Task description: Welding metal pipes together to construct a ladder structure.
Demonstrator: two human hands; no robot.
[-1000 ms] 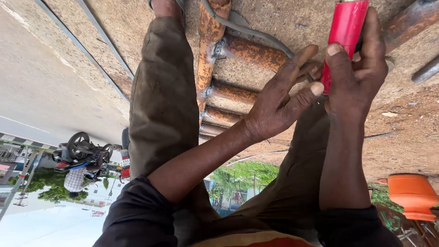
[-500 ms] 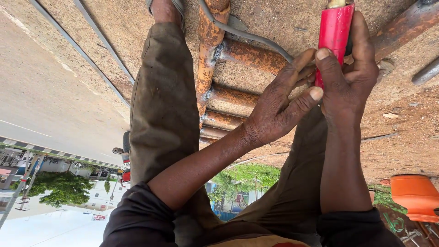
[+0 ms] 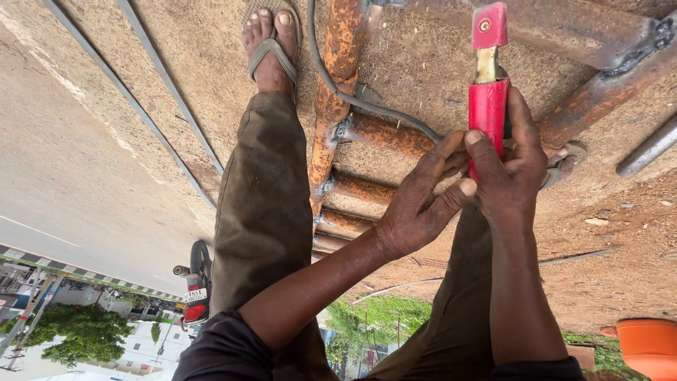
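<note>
My right hand (image 3: 509, 173) is wrapped around the red handle of an electrode holder (image 3: 488, 106), whose red jaw points up the frame. My left hand (image 3: 421, 204) touches the holder's lower end beside the right thumb, fingers curled against it. A grey cable (image 3: 352, 92) runs from the holder past a rusty welded pipe frame (image 3: 338, 106) lying on the sandy ground. My legs in dark olive trousers (image 3: 264, 212) stretch toward the frame, with one sandalled foot (image 3: 270, 49) beside it.
More rusty bars (image 3: 599, 106) and a grey rod (image 3: 649, 148) lie at the right. Thin steel rods (image 3: 162, 92) lie on the sand at the left. An orange container (image 3: 649, 346) sits at the lower right. A road with a motorbike (image 3: 194, 289) is behind.
The view has shifted so the holder's jaw and my foot now show. Both hands stay on the red handle with little change in grip.
</note>
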